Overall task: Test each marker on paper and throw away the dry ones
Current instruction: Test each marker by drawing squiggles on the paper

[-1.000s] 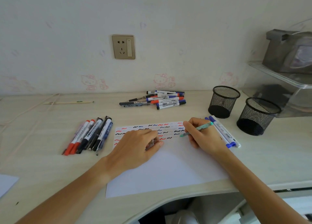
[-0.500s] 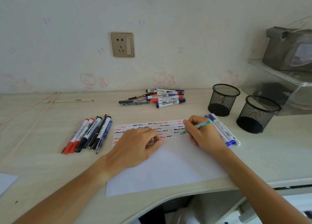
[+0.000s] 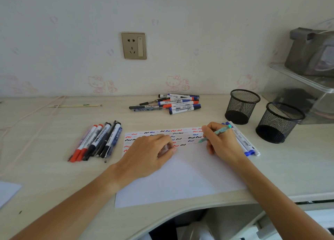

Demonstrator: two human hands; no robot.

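Two black mesh pen cups (image 3: 241,106) and (image 3: 279,122) at the right, upright and near each other. Three marker groups: a pile against the wall (image 3: 169,104), roughly ten pens, exact count unclear; a fanned bunch at the left (image 3: 98,141), about eight, red, black and blue caps; three blue-capped markers (image 3: 244,143) side by side just beyond the right hand. One sheet of paper (image 3: 180,178) in the middle, its top strip filled with rows of red, blue and black squiggles. Right hand (image 3: 219,142) curled round a teal pen (image 3: 216,133), tip touching the paper at the end of a squiggle row. Left hand (image 3: 150,153) resting on the sheet, fingers loosely bent, pinning it down; cannot tell whether anything lies under the fingertips. Pale wood-grain desk (image 3: 45,169) with a curved front edge; a thin stick (image 3: 74,105) near the wall; wall socket (image 3: 134,45) above, faint pink cartoon wallpaper, clear shelf (image 3: 303,78) at far right.
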